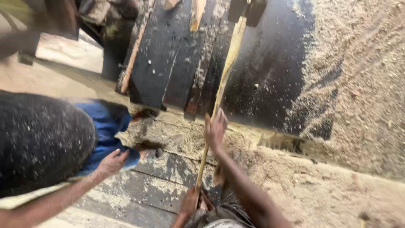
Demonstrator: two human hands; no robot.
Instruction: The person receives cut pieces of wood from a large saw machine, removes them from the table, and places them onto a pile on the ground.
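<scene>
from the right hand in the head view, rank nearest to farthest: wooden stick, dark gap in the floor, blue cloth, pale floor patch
1. wooden stick: gripped in the right hand, running up and down the middle.
2. dark gap in the floor: just to the right.
3. blue cloth: farther off to the left.
4. pale floor patch: far upper left.

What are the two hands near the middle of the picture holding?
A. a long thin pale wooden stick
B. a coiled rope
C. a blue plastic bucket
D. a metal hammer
A: the right hand is closed round the long thin pale wooden stick partway up, and the left hand holds its lower end, above dark planks dusted with sawdust.
</scene>
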